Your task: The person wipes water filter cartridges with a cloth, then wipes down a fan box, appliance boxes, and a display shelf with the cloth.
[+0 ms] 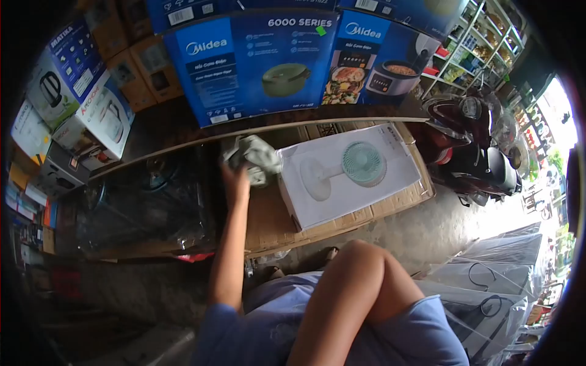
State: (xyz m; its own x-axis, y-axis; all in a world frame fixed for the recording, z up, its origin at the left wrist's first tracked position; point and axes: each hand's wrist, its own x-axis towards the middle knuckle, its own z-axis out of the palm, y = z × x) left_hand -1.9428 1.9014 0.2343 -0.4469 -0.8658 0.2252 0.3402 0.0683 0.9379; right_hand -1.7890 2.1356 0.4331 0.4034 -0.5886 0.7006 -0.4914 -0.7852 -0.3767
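My left hand [236, 177] is wrapped round a crumpled pale grey-green patterned cloth [257, 160], with part of the fingers hidden by it. The cloth is beside the left end of a white box [317, 204] printed with a mint-green fan. That box lies flat on a brown cardboard box [268, 229]. My right hand is out of the frame; a bent bare limb rises at the bottom centre.
Blue Midea boxes [253, 76] stand on a shelf behind. Kettle boxes [97, 131] are at the left. Dark plastic-wrapped goods [140, 210] lie left of my arm. A motorbike [473, 146] stands right, above plastic-wrapped items [482, 293].
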